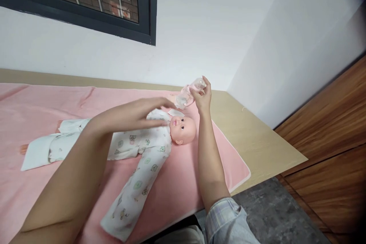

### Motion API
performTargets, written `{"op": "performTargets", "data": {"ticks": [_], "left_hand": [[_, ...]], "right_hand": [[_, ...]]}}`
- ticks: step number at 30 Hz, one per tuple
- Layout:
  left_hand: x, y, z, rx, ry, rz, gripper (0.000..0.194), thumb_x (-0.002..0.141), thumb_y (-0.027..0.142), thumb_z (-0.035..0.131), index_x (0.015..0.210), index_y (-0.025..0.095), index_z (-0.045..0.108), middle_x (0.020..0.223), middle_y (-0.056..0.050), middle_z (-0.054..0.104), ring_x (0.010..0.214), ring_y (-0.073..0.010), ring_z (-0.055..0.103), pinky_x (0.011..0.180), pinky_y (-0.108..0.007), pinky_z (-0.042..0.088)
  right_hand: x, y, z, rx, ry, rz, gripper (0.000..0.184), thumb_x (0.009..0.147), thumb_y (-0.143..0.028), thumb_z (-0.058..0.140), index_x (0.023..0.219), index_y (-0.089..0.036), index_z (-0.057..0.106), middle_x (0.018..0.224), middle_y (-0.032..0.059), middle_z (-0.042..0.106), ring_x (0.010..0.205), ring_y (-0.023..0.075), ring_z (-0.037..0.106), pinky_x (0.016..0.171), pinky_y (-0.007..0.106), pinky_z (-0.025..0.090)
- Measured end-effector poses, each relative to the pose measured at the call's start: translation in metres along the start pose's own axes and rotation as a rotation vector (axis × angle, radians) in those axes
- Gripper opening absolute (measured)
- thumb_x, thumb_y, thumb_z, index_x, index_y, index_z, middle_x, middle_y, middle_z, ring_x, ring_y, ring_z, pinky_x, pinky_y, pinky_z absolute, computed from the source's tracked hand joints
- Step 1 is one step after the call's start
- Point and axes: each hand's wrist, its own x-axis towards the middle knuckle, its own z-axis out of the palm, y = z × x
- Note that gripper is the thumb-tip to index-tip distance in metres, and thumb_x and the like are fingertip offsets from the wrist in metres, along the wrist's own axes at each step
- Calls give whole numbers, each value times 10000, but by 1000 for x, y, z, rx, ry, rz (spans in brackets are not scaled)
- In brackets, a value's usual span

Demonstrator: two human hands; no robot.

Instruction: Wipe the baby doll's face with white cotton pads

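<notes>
A: Bottle (198,83) position?
B: Beside the doll's (185,130) smooth, rounded head; clear, cylindrical, tilted. Right hand (202,97) pinches one end between thumb and fingers.
A: Left hand (140,112)?
B: Open, thumb and fingers apart, holding nothing, over the doll's upper body. Contact cannot be determined.
A: Surroundings?
B: Printed white clothes (137,187) on the doll; soft pink blanket (177,183) beneath; flat, pale table (243,129).
</notes>
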Motion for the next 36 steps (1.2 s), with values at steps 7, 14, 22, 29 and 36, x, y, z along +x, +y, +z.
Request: {"op": "performTargets", "data": {"ticks": [7,14,22,29,36], "left_hand": [[24,-45,17,-30,595,-285,604,769,469,771,1274,226,545,1153,-81,677,1099,-289,645,969,-418,517],[25,-38,19,-4,537,-354,695,687,341,744,1330,260,496,1198,-43,677,1127,-307,630,927,-398,515],[28,-45,22,59,492,-414,526,702,301,648,1220,223,601,1120,-45,700,1018,-299,651,833,-346,492],[24,-67,17,107,492,-441,530,753,323,671,1248,149,597,1145,-87,677,1017,-282,623,828,-328,459],[-4,-107,-7,186,527,-704,693,767,458,743,1317,95,528,1184,-121,637,1021,-268,561,839,-341,427]], "right_hand": [[-27,-66,43,106,-228,-81,805,811,-548,691,1484,-336,304,1538,65,365,1287,228,527,1043,419,519],[-56,-88,73,122,-345,-93,794,838,-614,660,1509,-419,284,1465,9,427,1278,235,549,1024,387,534],[-59,-84,78,125,-345,-112,724,875,-631,604,1472,-357,300,1405,24,480,1232,193,578,1064,406,516],[-34,-62,61,84,-154,-172,742,908,-527,589,1507,-342,192,1478,63,368,1405,205,445,1132,441,446],[3,12,-9,-266,49,25,714,813,-201,611,1455,-243,302,1335,113,505,1176,200,585,1046,440,481]]}}
